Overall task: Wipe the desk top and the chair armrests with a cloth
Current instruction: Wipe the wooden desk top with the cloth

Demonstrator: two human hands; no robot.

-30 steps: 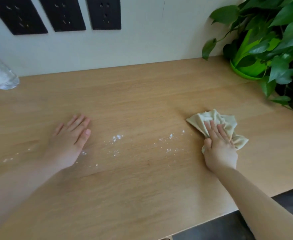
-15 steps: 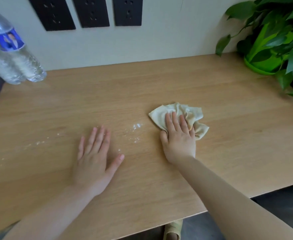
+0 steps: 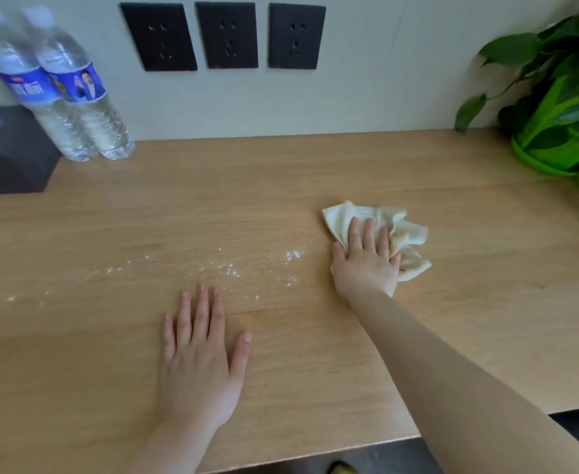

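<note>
A crumpled beige cloth [image 3: 407, 230] lies on the light wooden desk top [image 3: 486, 285], right of centre. My right hand [image 3: 366, 265] presses flat on the cloth with fingers spread. White powder specks [image 3: 230, 268] are scattered across the desk left of the cloth, trailing towards the left edge. My left hand [image 3: 202, 357] rests flat on the bare desk in front of the specks, fingers extended, holding nothing. No chair armrest shows.
Two clear water bottles [image 3: 72, 97] with blue labels stand at the back left by a dark box [image 3: 11, 155]. A potted plant [image 3: 554, 107] in a green pot fills the back right corner. Three black sockets [image 3: 226, 35] sit on the wall. The desk's front edge runs along the bottom right.
My right hand slid the cloth leftward over part of the powder between the earlier frames. The view has swung left, bringing the bottles and the dark box fully into sight.
</note>
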